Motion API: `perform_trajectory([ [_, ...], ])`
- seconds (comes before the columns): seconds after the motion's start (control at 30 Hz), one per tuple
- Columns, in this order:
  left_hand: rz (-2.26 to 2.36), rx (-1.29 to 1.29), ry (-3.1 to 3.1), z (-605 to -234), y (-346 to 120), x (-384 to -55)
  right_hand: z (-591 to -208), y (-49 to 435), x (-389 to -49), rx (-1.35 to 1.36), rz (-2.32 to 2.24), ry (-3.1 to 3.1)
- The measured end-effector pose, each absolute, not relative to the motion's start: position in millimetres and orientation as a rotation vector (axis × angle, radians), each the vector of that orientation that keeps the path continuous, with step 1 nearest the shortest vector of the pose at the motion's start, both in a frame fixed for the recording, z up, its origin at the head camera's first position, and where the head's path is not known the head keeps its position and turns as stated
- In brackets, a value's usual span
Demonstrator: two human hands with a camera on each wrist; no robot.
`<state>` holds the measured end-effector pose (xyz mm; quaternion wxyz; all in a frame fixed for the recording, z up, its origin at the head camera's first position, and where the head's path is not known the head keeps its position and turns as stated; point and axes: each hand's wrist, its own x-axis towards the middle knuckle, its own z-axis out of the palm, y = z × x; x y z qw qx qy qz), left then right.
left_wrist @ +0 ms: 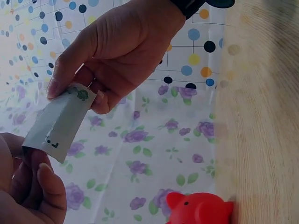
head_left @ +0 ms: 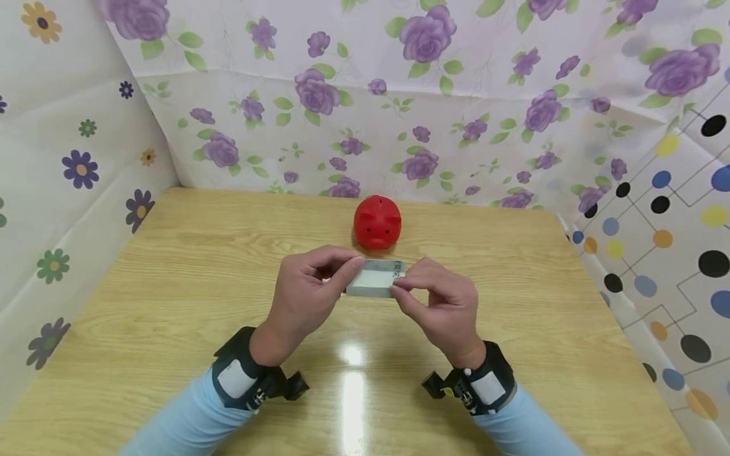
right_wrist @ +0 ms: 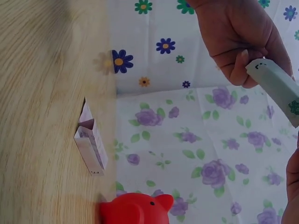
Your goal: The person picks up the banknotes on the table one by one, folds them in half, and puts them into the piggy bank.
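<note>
Between both hands, held up above the table, is a folded paper note (head_left: 371, 278), pale grey-green with dark print at its right end. My left hand (head_left: 305, 288) pinches its left end between thumb and fingers. The right hand (head_left: 439, 301) pinches the opposite end. In the left wrist view the note (left_wrist: 60, 121) shows a curved face and a green printed mark. Just beyond the hands stands a red piggy bank (head_left: 377, 223), its slot on top and its snout toward me.
A second folded paper note (right_wrist: 91, 147), pinkish, stands on the wooden table (right_wrist: 42, 140) near the piggy bank; in the head view the left hand mostly hides it. Flower-print sheets (head_left: 319, 126) rise behind and at left, a dotted sheet (head_left: 661, 253) at right.
</note>
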<state>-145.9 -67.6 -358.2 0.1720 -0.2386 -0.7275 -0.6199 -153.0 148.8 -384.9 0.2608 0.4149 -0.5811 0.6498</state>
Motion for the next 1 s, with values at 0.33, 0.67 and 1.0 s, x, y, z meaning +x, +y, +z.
perform_trajectory([
  [0.33,-1.867,-0.793,-1.991,-360,-67,-148,-382,159,-156,0.991,1.839,-1.61],
  [0.67,-1.746,-0.874,-1.991,-362,-68,-150,-381,162,-157,0.953,1.859,-1.674],
  [1.0,-1.426,-0.846,-2.118,-358,-70,-151,-376,166,-156,0.973,1.716,-1.853],
])
